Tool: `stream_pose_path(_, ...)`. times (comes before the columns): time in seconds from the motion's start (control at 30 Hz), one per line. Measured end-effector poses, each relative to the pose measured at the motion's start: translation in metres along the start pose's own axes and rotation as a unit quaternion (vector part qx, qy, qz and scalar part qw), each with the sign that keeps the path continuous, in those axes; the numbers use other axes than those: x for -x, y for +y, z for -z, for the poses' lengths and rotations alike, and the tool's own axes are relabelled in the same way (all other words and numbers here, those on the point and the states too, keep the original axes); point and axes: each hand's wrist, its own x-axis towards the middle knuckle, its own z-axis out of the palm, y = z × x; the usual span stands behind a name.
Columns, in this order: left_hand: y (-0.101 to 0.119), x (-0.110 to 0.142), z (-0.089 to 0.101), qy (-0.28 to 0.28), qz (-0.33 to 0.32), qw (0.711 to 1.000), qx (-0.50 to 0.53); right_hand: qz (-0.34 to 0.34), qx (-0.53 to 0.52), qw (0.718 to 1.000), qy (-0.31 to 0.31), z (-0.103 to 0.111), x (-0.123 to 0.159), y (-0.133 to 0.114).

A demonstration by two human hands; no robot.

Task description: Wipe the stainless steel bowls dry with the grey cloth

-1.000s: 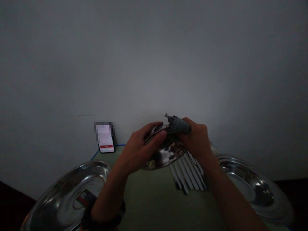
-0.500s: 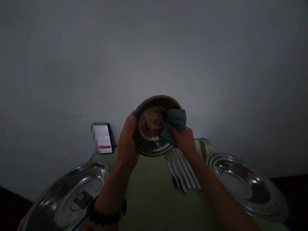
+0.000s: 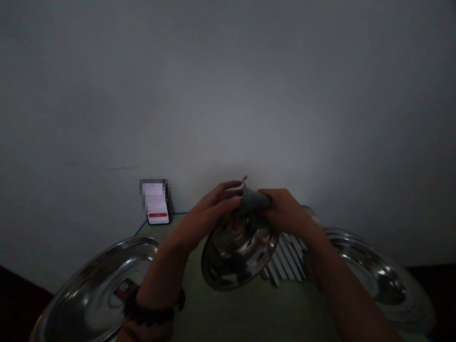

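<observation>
A shiny metal plate point(image 3: 237, 268) is tilted in mid-air above the table, its far side hidden behind a grey-green cloth point(image 3: 252, 202). My right hand point(image 3: 285, 209) grips the cloth and presses it around the plate's far right side. From the left, my left hand point(image 3: 210, 211) reaches over the plate, its thumb and bent fingers closing on the cloth's left end. Whether the left fingers also hold the plate's rim cannot be seen. Under the plate's right side, several flat silver cutlery handles point(image 3: 287, 259) lie side by side on the table.
A large metal dish point(image 3: 80, 285) with a dark, red-marked packet point(image 3: 125, 289) in it stands at left. Stacked metal plates point(image 3: 406, 304) are at right, partly behind my forearm. A lit phone point(image 3: 158, 209) leans on the wall point(image 3: 228, 95) behind the green tabletop point(image 3: 221, 313).
The plate has come down and tipped over, its face turning from me. My left hand has moved from its left rim to the cloth at the far side; my right hand keeps the cloth.
</observation>
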Motion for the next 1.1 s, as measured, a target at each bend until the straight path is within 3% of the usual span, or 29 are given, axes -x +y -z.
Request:
stream_pose_path(0.07,0.001,0.001,-0.002,0.033,-0.003,0.998,-0.044,0.003,0.029,1.000,-0.004,-0.005,0.000,-0.007)
stream_pose_path(0.17,0.008,0.003,0.003,0.064,-0.018,0.994,-0.083,-0.013,0.022,0.999,0.046,-0.009,-0.001,-0.010)
stream_pose_path(0.27,0.014,0.007,0.011,0.025,-0.045,0.989,-0.136,-0.027,0.022,0.993,0.112,-0.008,-0.001,-0.007)
stream_pose_path(0.37,0.013,0.008,0.014,-0.029,-0.073,0.986,-0.150,-0.038,0.037,0.989,0.138,-0.007,0.000,-0.006)
stream_pose_path(0.6,0.005,0.004,0.006,-0.046,-0.075,0.989,-0.119,-0.036,0.047,0.983,0.176,-0.009,0.001,-0.011)
stream_pose_path(0.7,0.006,0.003,0.006,0.005,-0.102,0.989,-0.106,-0.047,-0.001,0.971,0.234,-0.008,-0.001,-0.009)
stream_pose_path(0.87,0.002,-0.005,0.004,0.160,-0.138,0.977,0.000,-0.114,-0.149,0.925,0.329,-0.020,-0.008,-0.001)
stream_pose_path(1.0,-0.002,-0.012,-0.005,0.263,-0.194,0.944,0.037,-0.181,-0.313,0.901,0.239,-0.044,-0.012,0.008)
stream_pose_path(1.1,-0.005,-0.013,-0.007,0.261,-0.199,0.945,0.020,-0.201,-0.380,0.885,0.177,-0.052,-0.014,0.013)
